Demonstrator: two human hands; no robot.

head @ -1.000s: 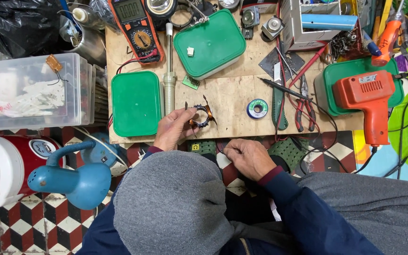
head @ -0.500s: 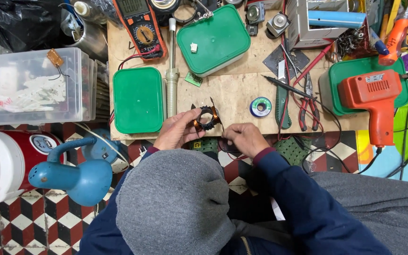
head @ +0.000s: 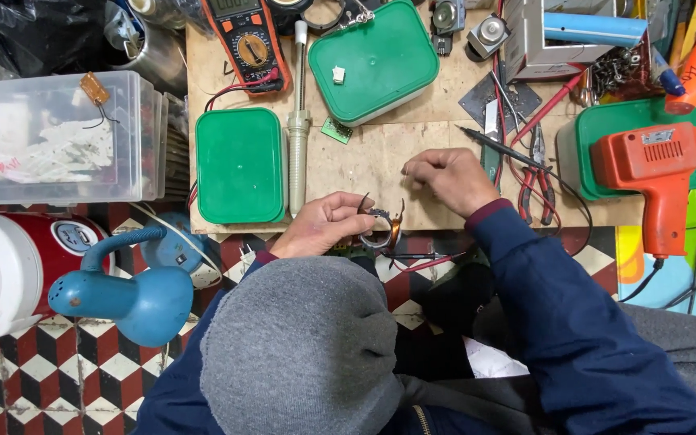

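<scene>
My left hand [head: 320, 225] grips a small round coil part with copper windings and metal tabs [head: 380, 225] at the front edge of the wooden bench [head: 364, 161]. My right hand [head: 445, 179] rests on the bench just above and right of the part. Its fingers are curled, and a thin strand of solder wire [head: 406, 169] pokes out at their left. That hand hides the small solder spool. A red probe lead [head: 416, 259] lies below the coil part, over my lap.
Two green lidded boxes [head: 239, 165] [head: 380, 60], a pen-shaped iron [head: 298, 129] and a multimeter [head: 247, 44] lie on the bench's left. Pliers [head: 537, 173] and an orange drill [head: 658, 173] on a green tray lie right. A clear bin [head: 62, 137] and blue lamp [head: 134, 294] stand left.
My right hand has risen from the bench's front edge onto the bench and now covers the solder spool. My left hand has shifted slightly with the coil part.
</scene>
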